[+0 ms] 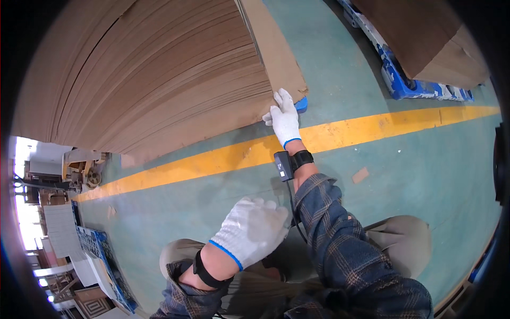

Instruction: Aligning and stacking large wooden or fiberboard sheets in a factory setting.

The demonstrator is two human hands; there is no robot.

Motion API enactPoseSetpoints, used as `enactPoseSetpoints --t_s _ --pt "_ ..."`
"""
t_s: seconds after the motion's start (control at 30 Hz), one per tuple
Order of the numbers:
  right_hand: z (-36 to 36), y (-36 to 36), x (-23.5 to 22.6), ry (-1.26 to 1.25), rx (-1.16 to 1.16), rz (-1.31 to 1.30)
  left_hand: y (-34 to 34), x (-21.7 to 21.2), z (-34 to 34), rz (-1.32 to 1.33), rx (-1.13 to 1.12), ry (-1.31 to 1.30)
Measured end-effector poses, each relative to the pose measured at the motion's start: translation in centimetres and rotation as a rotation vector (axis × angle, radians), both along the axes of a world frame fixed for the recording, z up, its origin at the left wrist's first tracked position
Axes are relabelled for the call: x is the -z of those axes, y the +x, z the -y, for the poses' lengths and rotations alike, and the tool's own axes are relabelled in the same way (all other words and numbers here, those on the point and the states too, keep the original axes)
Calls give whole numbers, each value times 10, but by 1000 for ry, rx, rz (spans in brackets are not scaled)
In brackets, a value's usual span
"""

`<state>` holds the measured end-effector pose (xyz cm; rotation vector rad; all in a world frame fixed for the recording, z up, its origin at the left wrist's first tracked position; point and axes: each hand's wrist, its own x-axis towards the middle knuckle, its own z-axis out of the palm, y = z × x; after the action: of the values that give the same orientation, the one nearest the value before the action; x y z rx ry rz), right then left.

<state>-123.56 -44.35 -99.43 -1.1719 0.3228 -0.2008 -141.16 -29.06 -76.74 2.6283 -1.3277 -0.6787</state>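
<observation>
A tall stack of flat brown cardboard sheets (pixel 175 80) fills the upper left. Its near corner ends in a narrow cardboard side face (pixel 281 58). My right hand (pixel 284 117), in a white knit glove with a blue cuff, reaches out to the lower end of this corner. Its fingers are apart and the fingertips touch the cardboard. A bit of blue pallet (pixel 302 105) shows beside the fingers, under the stack. My left hand (pixel 249 228), gloved alike, is held back between my knees with its fingers curled under. Whatever it may hold is hidden.
A yellow line (pixel 350 130) crosses the green floor (pixel 425 175) in front of the stack. At upper right, brown boxes (pixel 441 48) stand on a blue pallet (pixel 398 85). A cardboard scrap (pixel 360 175) lies to the right. Another blue pallet (pixel 101 250) is at the left.
</observation>
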Motion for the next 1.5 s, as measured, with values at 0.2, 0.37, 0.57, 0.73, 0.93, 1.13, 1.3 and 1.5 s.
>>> enactPoseSetpoints --t_s 0.2,0.37,0.57,0.73,0.93,1.13,1.3,1.5 --pt "6 -1 2 -36 -27 14 -7 -6 13 131 -17 -39" --pt "2 -2 -4 -102 -91 -6 -20 -15 13 164 -46 -84" --pt "0 -4 -9 -102 -55 -19 -28 -10 5 206 20 -86" --pt "-1 -7 -10 -163 -52 -34 -29 -3 4 174 2 -62" --pt "1 -4 -9 -184 -47 -42 -25 0 -1 128 3 -102" --pt "5 7 -19 -205 -2 -85 -23 -1 -7 154 10 -114" --pt "13 9 -16 -212 -55 -126 -22 -2 -7 126 14 -124" --pt "4 2 -9 -47 47 -69 -26 -5 -1 130 20 -66"
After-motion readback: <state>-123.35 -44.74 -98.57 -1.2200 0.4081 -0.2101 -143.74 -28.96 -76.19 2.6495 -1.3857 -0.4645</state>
